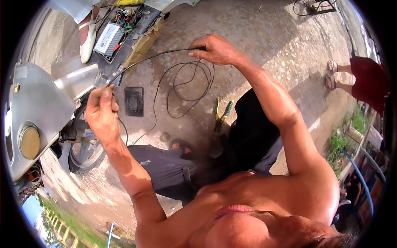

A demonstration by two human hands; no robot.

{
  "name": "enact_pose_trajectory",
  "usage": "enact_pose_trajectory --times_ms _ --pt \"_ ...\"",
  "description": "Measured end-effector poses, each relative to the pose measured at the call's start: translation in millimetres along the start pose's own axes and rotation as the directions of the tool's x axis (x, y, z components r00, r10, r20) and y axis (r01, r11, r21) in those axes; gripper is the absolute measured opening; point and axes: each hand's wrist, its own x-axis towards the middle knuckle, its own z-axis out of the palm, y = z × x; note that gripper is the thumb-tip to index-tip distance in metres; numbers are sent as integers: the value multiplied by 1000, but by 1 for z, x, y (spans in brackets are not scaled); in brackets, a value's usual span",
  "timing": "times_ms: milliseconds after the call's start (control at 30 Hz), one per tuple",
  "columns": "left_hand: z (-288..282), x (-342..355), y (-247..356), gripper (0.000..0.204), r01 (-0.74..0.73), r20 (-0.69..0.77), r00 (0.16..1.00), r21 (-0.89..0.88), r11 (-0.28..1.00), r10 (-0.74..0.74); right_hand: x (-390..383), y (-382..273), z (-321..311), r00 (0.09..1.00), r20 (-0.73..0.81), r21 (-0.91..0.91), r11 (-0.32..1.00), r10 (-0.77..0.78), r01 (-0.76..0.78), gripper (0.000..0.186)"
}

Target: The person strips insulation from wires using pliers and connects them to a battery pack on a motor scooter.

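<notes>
A thin black cable (155,53) is stretched in an arc between my two hands. My left hand (102,110), near the scooter's front wheel, has its fingers closed round one part of the cable. Farther off and to the right, my right hand (214,48) pinches the cable between thumb and fingers. Slack from it lies in loose coils (185,98) on the ground below, and one strand hangs beside my left wrist. Pliers with green and yellow handles (222,113) rest on the ground close to my knee. A flat black plastic cover (134,101) lies near my left hand.
At the left stands a grey scooter (41,107) with its front wheel (87,155). Its open floor holds a silver control box (108,39) and bundled coloured wires (127,18). One person's white shoe (87,45) is beside it; another person's sandalled feet (331,74) are at right.
</notes>
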Motion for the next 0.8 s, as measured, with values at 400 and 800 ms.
enact_pose_trajectory --times_ms 400,800 --pt "-10 2 12 40 -182 -59 936 762 621 346 15 9 -5 951 -98 192 943 293 -270 46" --pt "67 -18 -57 22 -176 524 844 466 867 -110 2 -38 1 949 311 230 973 -50 -24 30"
